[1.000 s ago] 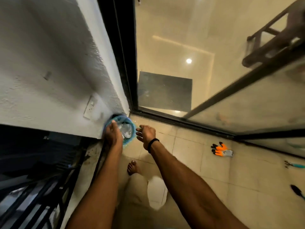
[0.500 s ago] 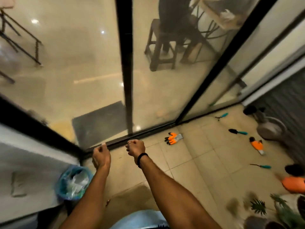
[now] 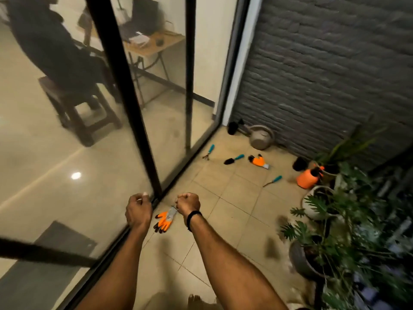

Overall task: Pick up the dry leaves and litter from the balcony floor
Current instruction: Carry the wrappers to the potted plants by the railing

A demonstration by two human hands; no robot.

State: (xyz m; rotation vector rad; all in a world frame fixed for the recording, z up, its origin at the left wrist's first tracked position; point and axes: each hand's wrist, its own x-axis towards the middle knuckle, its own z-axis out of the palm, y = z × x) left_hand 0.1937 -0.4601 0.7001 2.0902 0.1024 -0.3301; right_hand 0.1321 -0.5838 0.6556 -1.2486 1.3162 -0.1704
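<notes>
My left hand [image 3: 138,211] and my right hand [image 3: 188,203] are held out in front of me above the tiled balcony floor [image 3: 234,198]. The fingers of both are curled in, the right into a fist, and I see nothing in either. Two blurred brown patches [image 3: 271,248] that may be dry leaves lie on the tiles beside the plant pots. The blue bin is out of view.
An orange glove [image 3: 164,221] lies just below my hands and another orange glove [image 3: 259,161] further off. A trowel [image 3: 233,159], hand rake [image 3: 209,151], third tool [image 3: 272,181], watering can [image 3: 261,137] and orange sprayer [image 3: 307,177] lie around. Potted plants [image 3: 324,242] fill the right; a glass door [image 3: 67,153] is left.
My view has swung right, from the blue bin in the corner to the far end of the balcony. Both hands left the bin and curled shut in front of me.
</notes>
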